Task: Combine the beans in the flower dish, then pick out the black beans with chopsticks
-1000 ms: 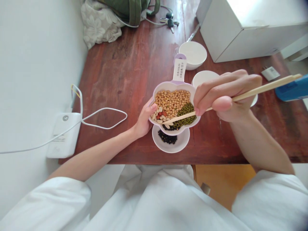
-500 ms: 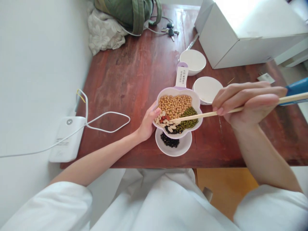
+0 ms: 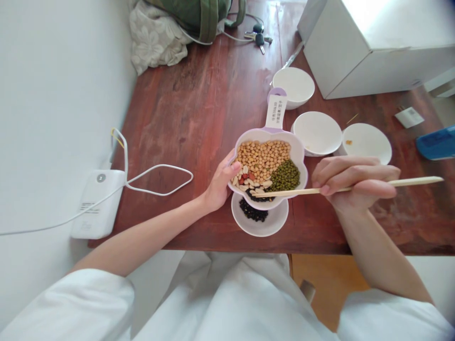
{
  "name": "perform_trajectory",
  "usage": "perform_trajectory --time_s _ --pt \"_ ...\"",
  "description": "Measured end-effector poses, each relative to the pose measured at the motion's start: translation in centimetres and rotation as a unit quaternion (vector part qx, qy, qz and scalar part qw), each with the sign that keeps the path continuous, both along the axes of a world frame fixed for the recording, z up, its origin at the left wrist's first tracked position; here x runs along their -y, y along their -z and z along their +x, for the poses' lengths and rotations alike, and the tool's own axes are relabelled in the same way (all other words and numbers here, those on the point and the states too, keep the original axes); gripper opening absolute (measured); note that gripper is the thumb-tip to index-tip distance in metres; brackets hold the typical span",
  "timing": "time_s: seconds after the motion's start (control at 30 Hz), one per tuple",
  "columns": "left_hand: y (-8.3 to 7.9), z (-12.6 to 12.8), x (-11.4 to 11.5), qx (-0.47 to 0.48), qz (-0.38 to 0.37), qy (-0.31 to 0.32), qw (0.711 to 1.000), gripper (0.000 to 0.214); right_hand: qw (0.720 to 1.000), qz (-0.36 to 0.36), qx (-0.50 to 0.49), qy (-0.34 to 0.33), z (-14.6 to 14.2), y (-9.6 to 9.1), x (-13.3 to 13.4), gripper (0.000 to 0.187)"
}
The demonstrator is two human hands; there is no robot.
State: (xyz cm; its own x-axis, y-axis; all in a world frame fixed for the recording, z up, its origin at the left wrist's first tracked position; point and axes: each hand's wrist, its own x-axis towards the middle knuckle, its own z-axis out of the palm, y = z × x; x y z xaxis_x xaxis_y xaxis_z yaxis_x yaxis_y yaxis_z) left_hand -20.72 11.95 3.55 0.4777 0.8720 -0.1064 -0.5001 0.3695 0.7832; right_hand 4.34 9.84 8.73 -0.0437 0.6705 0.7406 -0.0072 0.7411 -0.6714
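Note:
My left hand (image 3: 222, 182) grips the left rim of a lilac-edged, flower-shaped dish (image 3: 300, 142) with a labelled handle. Inside it lie yellow soybeans (image 3: 265, 154), green mung beans (image 3: 286, 176), peanuts (image 3: 245, 179) and black beans (image 3: 265, 197). The dish is held above a small white bowl (image 3: 280, 222), which has black beans (image 3: 253, 210) in it. Between the closed fingers of my right hand (image 3: 355, 182) are chopsticks (image 3: 305, 192); their tips reach the black beans at the dish's near edge. Whether the tips pinch a bean I cannot tell.
Three white bowls (image 3: 318, 132) stand beyond and right of the dish, one with a yellowish bit inside. A big white box (image 3: 351, 61) is at the back right. Keys (image 3: 260, 38), a green bag (image 3: 192, 19), a white power bank (image 3: 97, 203) with cable and a blue object (image 3: 437, 143) lie around.
My right hand has moved down, and the chopstick tips have shifted from the peanuts to the black beans. The third bowl, hidden before, now shows. My left hand keeps its hold.

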Motion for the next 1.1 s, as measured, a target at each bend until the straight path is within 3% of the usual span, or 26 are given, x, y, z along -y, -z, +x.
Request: perform_trajectory --time_s 0.13,0.27,0.4,0.67,0.87,1.1 --pt "0.2 -0.1 0.0 -0.002 0.004 -0.005 1.0 0.065 0.998 -0.028 -0.026 0.055 -0.3 -1.1 0.8 0.066" --pt "0.2 0.0 0.1 -0.007 0.022 -0.011 1.0 0.06 0.991 -0.077 0.009 0.111 -0.2 -2.6 2.1 0.061" --pt "-0.1 0.2 0.2 -0.011 0.022 -0.011 1.0 0.063 0.984 -0.102 -0.015 0.145 0.2 -2.9 3.2 0.065" --pt "-0.3 0.3 0.0 0.001 0.03 -0.008 1.0 0.064 0.998 -0.041 0.009 0.054 0.6 -1.9 4.5 0.065" --pt "-0.6 0.2 0.1 0.002 0.024 -0.012 1.0 0.064 1.0 0.018 0.016 0.003 -1.2 -2.9 3.8 0.059" --pt "-0.6 -0.3 0.1 0.009 0.022 0.001 1.0 0.06 0.998 0.045 0.036 -0.005 -2.7 -3.2 3.0 0.059"
